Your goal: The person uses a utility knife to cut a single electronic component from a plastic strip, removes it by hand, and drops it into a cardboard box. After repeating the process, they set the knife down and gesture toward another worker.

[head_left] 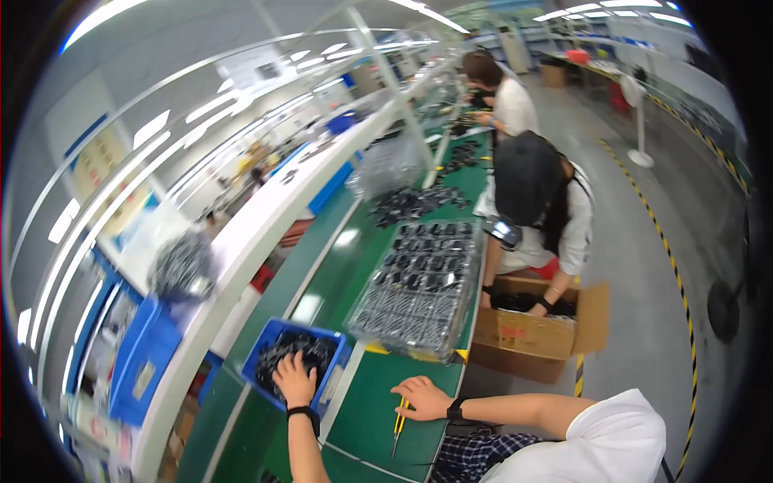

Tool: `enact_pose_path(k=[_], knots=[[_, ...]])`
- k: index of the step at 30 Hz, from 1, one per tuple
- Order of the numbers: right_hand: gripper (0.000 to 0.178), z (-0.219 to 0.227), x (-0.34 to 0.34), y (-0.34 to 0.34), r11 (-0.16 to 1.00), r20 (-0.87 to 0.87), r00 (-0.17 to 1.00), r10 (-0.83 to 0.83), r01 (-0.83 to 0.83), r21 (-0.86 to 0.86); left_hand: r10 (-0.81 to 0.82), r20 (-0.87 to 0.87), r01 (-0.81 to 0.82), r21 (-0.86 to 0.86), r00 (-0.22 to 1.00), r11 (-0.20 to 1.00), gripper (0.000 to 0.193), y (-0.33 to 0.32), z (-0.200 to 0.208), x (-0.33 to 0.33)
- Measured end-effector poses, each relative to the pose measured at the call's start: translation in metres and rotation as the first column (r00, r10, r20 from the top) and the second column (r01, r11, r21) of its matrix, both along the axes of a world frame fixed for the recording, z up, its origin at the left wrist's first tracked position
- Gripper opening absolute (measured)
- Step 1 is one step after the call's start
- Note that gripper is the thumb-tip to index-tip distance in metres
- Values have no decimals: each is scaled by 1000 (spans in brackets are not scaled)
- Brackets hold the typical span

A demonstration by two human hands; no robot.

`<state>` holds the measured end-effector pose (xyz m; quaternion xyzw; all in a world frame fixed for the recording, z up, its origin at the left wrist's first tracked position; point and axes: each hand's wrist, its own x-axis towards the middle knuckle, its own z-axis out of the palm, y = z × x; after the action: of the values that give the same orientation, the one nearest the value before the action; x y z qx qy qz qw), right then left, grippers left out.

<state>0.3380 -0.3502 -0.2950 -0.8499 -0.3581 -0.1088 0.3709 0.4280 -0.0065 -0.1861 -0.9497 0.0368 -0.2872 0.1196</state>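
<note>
My left hand (295,380) reaches into a blue plastic bin (337,373), fingers spread over a heap of small black parts (274,354). Nothing shows gripped in it, though its fingertips rest among the parts. My right hand (422,398) is low over the green work surface (366,410), fingers curled around a slim yellow-handled tool (399,423). The tool's narrow dark tip points toward me; whether it is tweezers or pliers I cannot tell. Beyond the hands lies a stack of clear plastic trays (411,310), its far pockets holding black pieces.
Loose black parts (419,203) lie past the trays, near clear plastic packaging (386,165). A co-worker (539,201) bends at the right, both hands inside a cardboard box (515,338). Another person (511,101) works farther along. A white shelf rail (241,266) runs along the left.
</note>
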Motion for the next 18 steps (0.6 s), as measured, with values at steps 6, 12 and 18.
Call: enact_pose_path(k=[6,12,18], knots=[[49,-8,10,-6,983,-14,1000,5,-2,185,-329,-102,345,262,939,902,61,-52,87,-76],[44,7,16,-26,966,-7,999,48,-45,256,-517,-242,569,429,821,701,60,-96,149,-171],[29,181,17,-70,919,420,821,388,-379,-108,-620,-344,663,629,705,405,57,-115,241,-238]])
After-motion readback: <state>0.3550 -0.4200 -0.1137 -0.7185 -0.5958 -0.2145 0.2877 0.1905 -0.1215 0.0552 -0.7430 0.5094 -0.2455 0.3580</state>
